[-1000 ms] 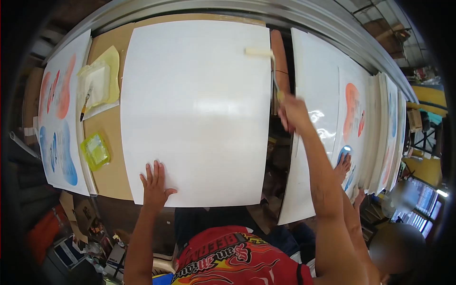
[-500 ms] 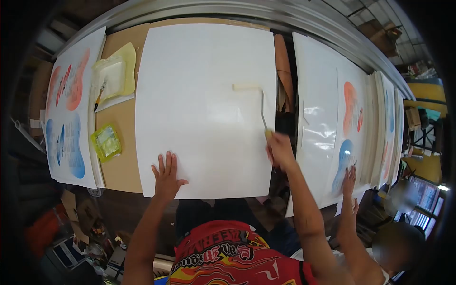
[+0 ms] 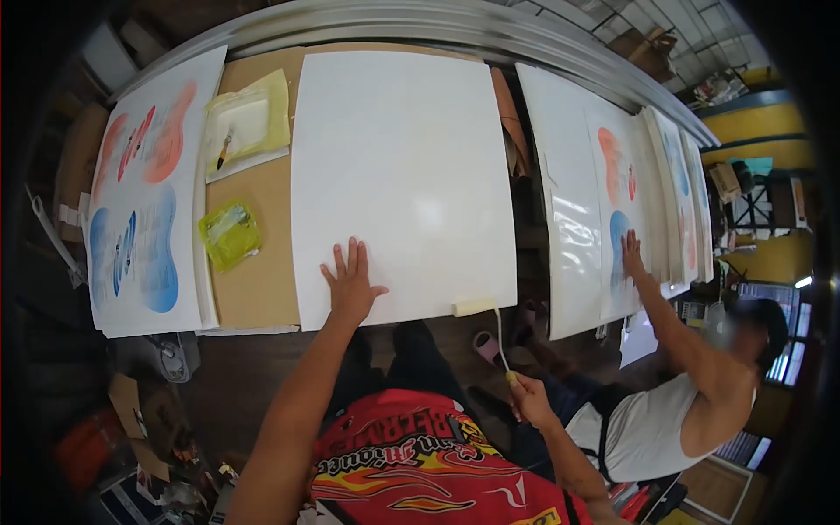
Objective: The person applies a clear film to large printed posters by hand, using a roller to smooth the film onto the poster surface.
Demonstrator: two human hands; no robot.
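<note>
A large white sheet [image 3: 394, 175] lies flat on the table in front of me. My left hand [image 3: 352, 287] rests on its lower left part, palm down with fingers spread. My right hand [image 3: 530, 399] is closed around the handle of a paint roller [image 3: 474, 307]. The roller's pale sleeve touches the sheet's near edge toward the right corner, and its wire frame hangs past that edge. Left of the sheet sits a shallow white tray [image 3: 242, 122] on yellow paper, with a brush [image 3: 225, 150] lying in it. Nearer to me is a yellow-green plastic container [image 3: 229, 234].
Printed sheets with red and blue shapes [image 3: 140, 192] lie at the far left. More printed sheets [image 3: 617, 192] lie on the right, where a co-worker's hand [image 3: 632, 254] presses on one. A dark gap [image 3: 528, 236] separates the two work surfaces. Metal rails [image 3: 394, 28] run behind.
My right hand has drawn the roller from the sheet's upper right down to its near edge. My left hand stays flat on the sheet. The camera view has shifted, showing more of the co-worker.
</note>
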